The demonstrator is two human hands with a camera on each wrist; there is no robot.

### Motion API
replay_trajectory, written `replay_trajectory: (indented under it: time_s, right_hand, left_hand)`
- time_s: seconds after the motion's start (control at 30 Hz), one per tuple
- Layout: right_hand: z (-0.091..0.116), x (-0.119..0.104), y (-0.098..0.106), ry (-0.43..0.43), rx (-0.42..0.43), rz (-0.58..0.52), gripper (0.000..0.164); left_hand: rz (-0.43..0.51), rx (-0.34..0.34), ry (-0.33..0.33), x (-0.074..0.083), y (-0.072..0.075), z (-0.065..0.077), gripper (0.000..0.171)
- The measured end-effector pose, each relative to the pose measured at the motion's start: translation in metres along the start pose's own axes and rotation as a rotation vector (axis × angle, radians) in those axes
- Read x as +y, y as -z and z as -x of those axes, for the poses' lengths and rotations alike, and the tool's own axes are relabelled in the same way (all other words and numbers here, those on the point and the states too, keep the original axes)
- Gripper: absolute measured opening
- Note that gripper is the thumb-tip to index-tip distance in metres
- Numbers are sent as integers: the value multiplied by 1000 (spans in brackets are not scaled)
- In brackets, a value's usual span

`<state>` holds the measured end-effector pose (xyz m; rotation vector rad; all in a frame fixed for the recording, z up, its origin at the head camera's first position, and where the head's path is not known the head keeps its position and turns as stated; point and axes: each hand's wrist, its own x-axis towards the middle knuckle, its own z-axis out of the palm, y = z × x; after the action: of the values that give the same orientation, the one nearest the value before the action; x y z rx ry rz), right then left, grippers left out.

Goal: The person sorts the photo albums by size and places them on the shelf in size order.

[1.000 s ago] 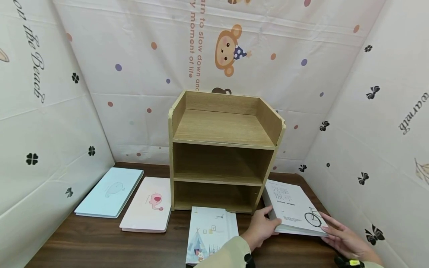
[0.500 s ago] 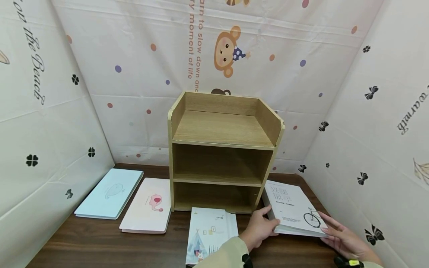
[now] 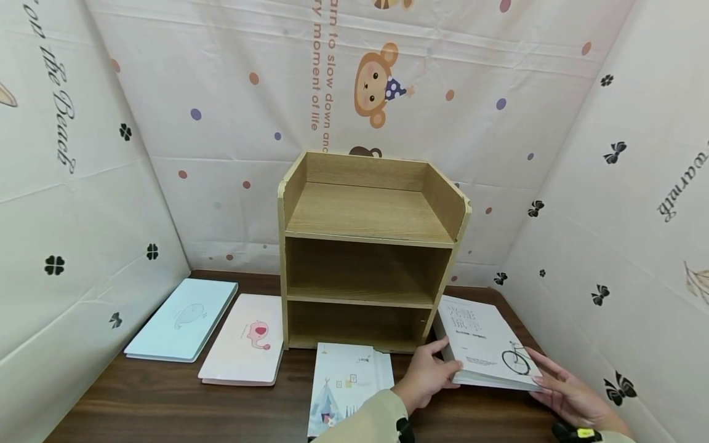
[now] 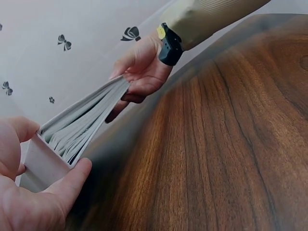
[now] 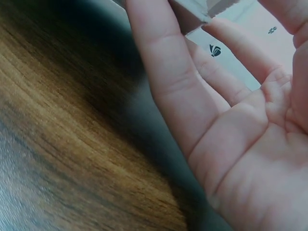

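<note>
A thick white book (image 3: 484, 344) with a bicycle printed on its cover lies tilted at the right of the shelf. At its spine, my left hand (image 3: 428, 375) grips the near left corner, thumb on one side and fingers on the other. My right hand (image 3: 573, 394) pinches the near right corner, thumb on the cover and fingers underneath. The left wrist view shows the book's page edges (image 4: 89, 120) slightly fanned between the covers, with both hands at its ends. Only a corner of the book (image 5: 190, 17) shows beside the fingers in the right wrist view.
A wooden shelf unit (image 3: 368, 303) stands at the table's back. Left of it lie a light blue notebook (image 3: 183, 320) and a pink elephant notebook (image 3: 240, 338). A book with a tent picture (image 3: 346, 381) lies in front. A printed cloth wall (image 3: 598, 246) borders the right side.
</note>
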<state>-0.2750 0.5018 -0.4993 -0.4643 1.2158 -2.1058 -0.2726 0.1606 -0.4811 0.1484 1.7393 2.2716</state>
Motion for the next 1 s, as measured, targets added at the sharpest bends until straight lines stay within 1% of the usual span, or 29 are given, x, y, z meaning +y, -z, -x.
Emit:
replay_trajectory:
  time_s: [0.13, 0.27, 0.53, 0.83, 1.0]
  right_hand:
    - [-1, 0, 1, 22, -24, -6, 70]
    - [-1, -1, 1, 19, -36, -18, 71]
    - [1, -2, -3, 19, 1, -12, 72]
    - [2, -7, -3, 39, -45, -37, 73]
    - [3, -10, -4, 37, -41, -63, 71]
  left_hand:
    - [3, -11, -11, 3, 1, 1, 63]
    - [6, -13, -11, 5, 2, 2, 63]
    - [7, -12, -14, 8, 1, 4, 64]
    - [16, -13, -20, 16, -1, 8, 64]
    - [15, -14, -26, 19, -2, 9, 64]
